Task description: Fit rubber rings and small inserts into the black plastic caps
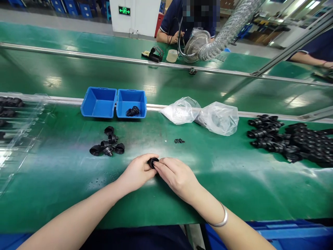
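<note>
My left hand (pixel 139 172) is closed around a black round plastic cap (pixel 153 162), its hollow end facing up. My right hand (pixel 177 174) meets it from the other side, fingers bent and tips at the cap's opening. Whether those fingertips pinch some small part is hidden. Beyond the hands lies a small heap of tiny black pieces (pixel 179 141) with a white speck beside it. To the left, several similar black plastic caps (pixel 107 147) are loosely grouped on the green table (pixel 145 205).
Two blue bins (pixel 100 104) stand at the back; the right one holds black rubber rings (pixel 133 111). Clear plastic bags (pixel 218 118) lie beside them. Black assembled parts (pixel 270 135) are piled at right, clear trays (pixel 20 139) at left. A person (pixel 171 24) sits across, behind a metal duct (pixel 229 31).
</note>
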`<action>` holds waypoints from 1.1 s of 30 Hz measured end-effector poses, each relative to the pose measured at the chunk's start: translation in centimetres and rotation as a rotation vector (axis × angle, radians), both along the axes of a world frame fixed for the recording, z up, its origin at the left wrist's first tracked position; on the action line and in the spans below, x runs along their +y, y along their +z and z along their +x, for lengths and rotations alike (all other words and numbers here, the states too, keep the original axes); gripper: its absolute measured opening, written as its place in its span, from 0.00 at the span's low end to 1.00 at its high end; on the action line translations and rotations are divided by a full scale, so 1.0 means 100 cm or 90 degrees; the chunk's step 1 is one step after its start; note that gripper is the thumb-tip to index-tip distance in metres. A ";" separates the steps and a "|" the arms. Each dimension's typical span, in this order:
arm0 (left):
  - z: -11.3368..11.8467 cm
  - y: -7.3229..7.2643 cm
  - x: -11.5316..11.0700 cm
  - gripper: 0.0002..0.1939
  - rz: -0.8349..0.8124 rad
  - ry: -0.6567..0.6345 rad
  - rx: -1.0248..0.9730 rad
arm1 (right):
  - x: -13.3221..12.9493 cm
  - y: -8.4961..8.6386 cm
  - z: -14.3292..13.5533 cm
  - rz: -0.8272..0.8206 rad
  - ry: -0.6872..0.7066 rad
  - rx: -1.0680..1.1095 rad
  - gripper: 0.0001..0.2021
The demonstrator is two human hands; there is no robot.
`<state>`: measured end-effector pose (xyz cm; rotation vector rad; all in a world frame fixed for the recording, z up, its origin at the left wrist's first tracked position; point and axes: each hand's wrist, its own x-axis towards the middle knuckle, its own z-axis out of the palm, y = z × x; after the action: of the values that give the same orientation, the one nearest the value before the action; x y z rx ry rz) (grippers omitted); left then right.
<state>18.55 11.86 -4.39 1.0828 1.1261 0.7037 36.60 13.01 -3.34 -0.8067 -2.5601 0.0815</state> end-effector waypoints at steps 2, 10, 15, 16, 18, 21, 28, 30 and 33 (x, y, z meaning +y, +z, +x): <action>0.000 0.001 0.001 0.22 -0.035 0.039 -0.054 | -0.002 0.000 -0.001 -0.017 0.009 -0.024 0.12; -0.001 0.003 0.003 0.23 -0.066 0.078 -0.088 | -0.008 -0.004 0.000 -0.041 0.013 -0.036 0.22; 0.000 0.001 0.003 0.23 -0.065 0.084 -0.096 | -0.007 -0.005 -0.001 -0.031 0.022 -0.057 0.23; 0.000 0.001 0.003 0.23 -0.066 0.085 -0.097 | -0.007 -0.005 0.000 -0.035 0.021 -0.057 0.24; 0.000 0.000 0.003 0.23 -0.070 0.087 -0.099 | -0.007 -0.006 0.000 -0.042 0.018 -0.054 0.25; 0.000 0.000 0.003 0.24 -0.075 0.088 -0.091 | -0.008 -0.007 0.000 -0.043 0.020 -0.048 0.27; 0.000 -0.003 0.002 0.23 -0.042 0.090 -0.088 | -0.009 -0.008 -0.001 -0.022 0.018 -0.059 0.28; 0.000 -0.004 0.002 0.23 -0.030 0.077 -0.074 | -0.009 -0.008 -0.002 -0.025 0.024 -0.072 0.28; -0.002 -0.005 0.002 0.24 -0.005 0.054 -0.049 | -0.007 -0.005 -0.004 -0.030 0.033 -0.080 0.26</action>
<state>18.39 12.02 -4.88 0.9978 1.1125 0.8009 36.23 12.26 -3.88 -0.7868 -2.7069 0.1113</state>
